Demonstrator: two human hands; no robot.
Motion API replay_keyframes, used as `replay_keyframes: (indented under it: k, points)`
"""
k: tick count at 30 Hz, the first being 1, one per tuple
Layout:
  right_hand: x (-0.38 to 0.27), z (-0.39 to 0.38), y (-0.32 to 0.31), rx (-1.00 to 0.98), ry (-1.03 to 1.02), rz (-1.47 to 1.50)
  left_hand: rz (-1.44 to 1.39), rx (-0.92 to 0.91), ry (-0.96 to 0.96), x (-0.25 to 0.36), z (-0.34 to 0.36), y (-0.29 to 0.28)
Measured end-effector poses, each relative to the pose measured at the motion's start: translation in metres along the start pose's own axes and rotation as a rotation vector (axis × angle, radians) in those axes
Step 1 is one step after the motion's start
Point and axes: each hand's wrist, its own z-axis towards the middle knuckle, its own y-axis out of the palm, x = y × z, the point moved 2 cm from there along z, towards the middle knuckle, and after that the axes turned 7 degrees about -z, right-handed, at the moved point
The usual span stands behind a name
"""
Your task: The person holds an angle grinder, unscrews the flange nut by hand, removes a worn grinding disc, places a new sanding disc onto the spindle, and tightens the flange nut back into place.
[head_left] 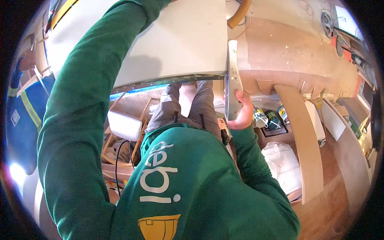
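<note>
A large white panel [184,48] with a dark, worn near edge lies in front of me. At its right end my right hand [244,112] is closed around a long, flat, pale grey-white strip [233,76], which stands along the panel's side. A small hole or screw shows near the strip's far end; its exact kind is unclear. My left arm [84,88], in a green sleeve, stretches far over the panel's left part. My left hand [173,1] is nearly all cut off by the upper edge, so its fingers are hidden.
Several cans [274,120] stand on the right, near a white plastic bag [282,164] and a leaning curved wooden board [302,148]. Wooden frames [132,154] and a black cable [117,160] lie below the panel. A person in blue workwear [30,116] is at far left.
</note>
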Motion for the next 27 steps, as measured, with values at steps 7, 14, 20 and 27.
replay_keyframes:
  k: [7,14,20,27]
  points:
    - [-0.028,0.048,0.038,-0.069,-0.009,-0.034,0.003,-0.026,-0.049,-0.002,0.003,0.004]
    - [-0.020,0.025,0.034,-0.063,0.003,0.051,0.009,-0.011,-0.036,0.001,0.000,0.003]
    - [-0.011,0.026,0.012,-0.062,-0.031,-0.022,-0.012,-0.033,-0.058,-0.002,0.002,0.001]
    - [-0.036,0.056,0.056,-0.046,-0.124,0.053,-0.016,-0.034,-0.056,0.005,0.009,0.001]
